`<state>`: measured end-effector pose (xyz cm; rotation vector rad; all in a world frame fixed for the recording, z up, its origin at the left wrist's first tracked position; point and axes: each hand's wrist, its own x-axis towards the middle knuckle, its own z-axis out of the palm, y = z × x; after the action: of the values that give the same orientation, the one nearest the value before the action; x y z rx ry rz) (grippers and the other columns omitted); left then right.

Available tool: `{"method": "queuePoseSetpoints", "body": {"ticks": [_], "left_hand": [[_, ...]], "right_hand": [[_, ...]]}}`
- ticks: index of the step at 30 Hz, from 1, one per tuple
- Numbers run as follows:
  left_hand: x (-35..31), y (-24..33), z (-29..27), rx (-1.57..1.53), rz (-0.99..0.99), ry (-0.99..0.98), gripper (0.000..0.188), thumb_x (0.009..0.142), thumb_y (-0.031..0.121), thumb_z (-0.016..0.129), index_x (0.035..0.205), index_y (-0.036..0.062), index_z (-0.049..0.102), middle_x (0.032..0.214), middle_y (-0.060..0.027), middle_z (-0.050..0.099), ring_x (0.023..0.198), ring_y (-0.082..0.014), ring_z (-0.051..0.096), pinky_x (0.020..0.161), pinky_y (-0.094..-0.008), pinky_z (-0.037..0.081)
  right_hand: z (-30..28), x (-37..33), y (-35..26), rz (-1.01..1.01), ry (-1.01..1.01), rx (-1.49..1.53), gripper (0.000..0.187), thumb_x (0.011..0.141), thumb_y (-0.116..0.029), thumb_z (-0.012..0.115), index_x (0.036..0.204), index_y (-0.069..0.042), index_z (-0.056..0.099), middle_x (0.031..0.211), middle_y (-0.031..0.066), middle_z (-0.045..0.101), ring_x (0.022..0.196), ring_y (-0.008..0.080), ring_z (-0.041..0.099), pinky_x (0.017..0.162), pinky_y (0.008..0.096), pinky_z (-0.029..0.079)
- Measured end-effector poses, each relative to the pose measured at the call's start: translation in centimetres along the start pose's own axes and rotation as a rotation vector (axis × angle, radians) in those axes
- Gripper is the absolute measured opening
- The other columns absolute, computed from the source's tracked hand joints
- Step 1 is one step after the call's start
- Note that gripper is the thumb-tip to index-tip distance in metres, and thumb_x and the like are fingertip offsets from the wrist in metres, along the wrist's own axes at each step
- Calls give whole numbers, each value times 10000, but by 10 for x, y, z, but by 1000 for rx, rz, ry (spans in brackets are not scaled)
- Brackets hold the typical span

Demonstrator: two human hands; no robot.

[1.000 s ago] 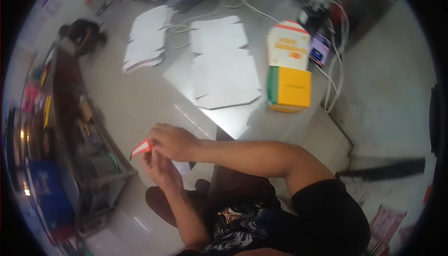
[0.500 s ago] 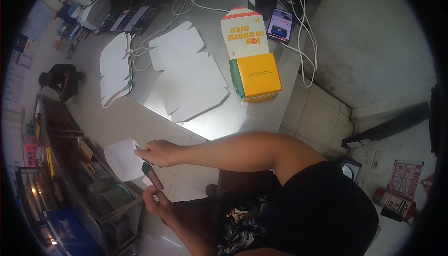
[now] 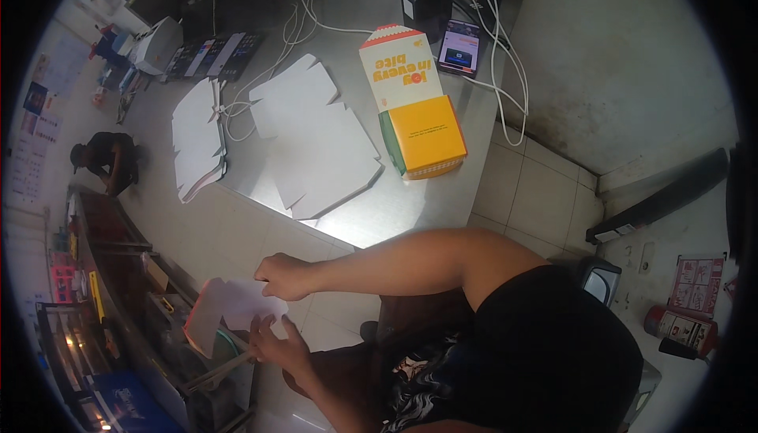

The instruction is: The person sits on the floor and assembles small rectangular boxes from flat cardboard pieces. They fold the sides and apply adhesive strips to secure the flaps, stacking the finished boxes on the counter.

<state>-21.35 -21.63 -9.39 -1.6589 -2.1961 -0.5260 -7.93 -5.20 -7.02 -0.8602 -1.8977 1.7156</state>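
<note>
Two bare hands, right hand point(image 3: 288, 277) and left hand point(image 3: 280, 344), apart from each other, at one piece of white card point(image 3: 213, 312) with an orange-red edge. Card held off the surface point(image 3: 426, 210), over the floor point(image 3: 347, 311), perhaps for elbow room. Right hand closed on the card at two o'clock, apparently to steady the sheet; left hand at four o'clock, fingers loosely spread, contact too unclear to tell. Beyond, at twelve o'clock from the hands, a pile of white blanks point(image 3: 312, 145), stacked flat probably to save space. At one o'clock, a yellow-and-green box point(image 3: 429, 134), cream flap laid back, set clear of the pile. At eleven o'clock, a second pile point(image 3: 197, 137) near the surface's edge. Farther off at one o'clock, a phone point(image 3: 459, 46) beside a black adapter point(image 3: 421, 11), likely placed there for the white cables point(image 3: 525, 100). Farthest, at ten o'clock, a person point(image 3: 110, 161) in dark clothing, crouching low.
</note>
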Motion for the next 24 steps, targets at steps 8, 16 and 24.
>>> {"method": "queuePoseSetpoints", "body": {"ticks": [8,16,24], "left_hand": [[28,47,5,-592,-296,-85,350,982,257,656,1185,-23,607,1214,-124,561,1107,-212,552,806,-407,503],[53,61,-2,-1438,-671,69,174,1026,147,551,1069,-15,599,1064,-54,582,958,-135,551,826,-287,452],[49,52,9,-1431,-559,89,246,1058,129,535,1159,-88,596,1105,-96,621,1015,-149,595,874,-297,477]], "right_hand": [[2,-4,-5,-168,160,99,149,884,-110,667,900,32,708,756,205,700,741,327,713,699,428,538],[15,-6,-2,-447,249,-94,165,859,-58,620,977,-37,733,1018,155,610,963,316,642,835,398,521],[14,-9,-5,-514,219,-304,122,848,-62,593,901,-23,695,939,138,592,928,322,639,813,434,549]]}}
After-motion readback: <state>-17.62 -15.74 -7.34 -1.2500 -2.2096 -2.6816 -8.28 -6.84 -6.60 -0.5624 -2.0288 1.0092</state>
